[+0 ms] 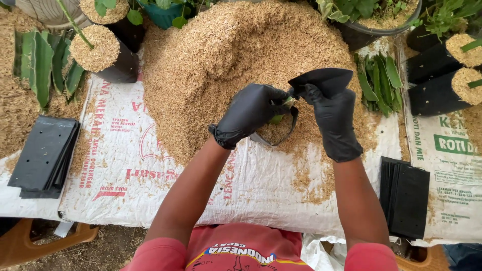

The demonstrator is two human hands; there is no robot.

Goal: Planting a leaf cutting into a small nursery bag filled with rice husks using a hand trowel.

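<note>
Head view, single entry. Left hand (249, 114), black-gloved, fingers curled closed around a green cutting (277, 118), pressing it into a small black grow bag (321, 83); the cutting is mostly hidden by the glove. Right hand (335, 120), black-gloved, pinches the bag's raised far edge, holding the mouth open. Bag sits at the near foot of a large husk pile (236, 55) on a white woven sack (135, 165) covering the worktop; the bag's lower part is buried and hard to make out. Stack of flat black bags (44, 156), near left. Second stack (405, 198), near right, partly cut off by the forearm. Filled bags (442, 80), far right, lying on their sides, cropped at the frame edge. Loose green cuttings (379, 83) beside them.
</note>
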